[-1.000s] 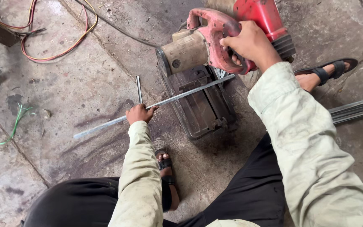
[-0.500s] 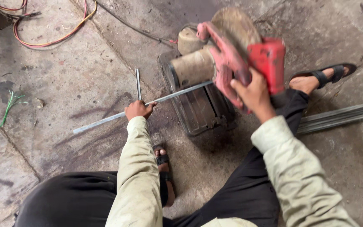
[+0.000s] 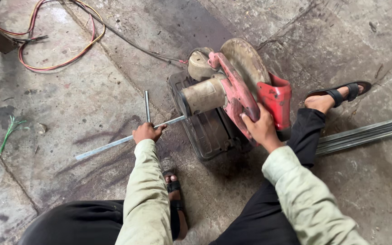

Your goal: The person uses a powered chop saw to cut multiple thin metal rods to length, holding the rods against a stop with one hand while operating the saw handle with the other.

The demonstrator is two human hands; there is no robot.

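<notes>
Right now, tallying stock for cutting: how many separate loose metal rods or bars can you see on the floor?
3 places: a long rod under the left hand, feeding into the saw; a short rod beside it; a bundle of bars at right, count unclear.

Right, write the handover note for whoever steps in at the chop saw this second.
Left hand: closed on the long metal rod, pinning it to the concrete floor just left of the saw.
Right hand: gripping the handle of the red chop saw, head tilted down over the base.
Rod runs from the floor at left into the saw's base; its far end is hidden under the motor.
A short rod piece lies on the floor above the left hand. More metal bars lie at right, by the sandalled foot.
Done: rod placed and held. Left: whether the disc is touching the rod cannot be seen.
</notes>
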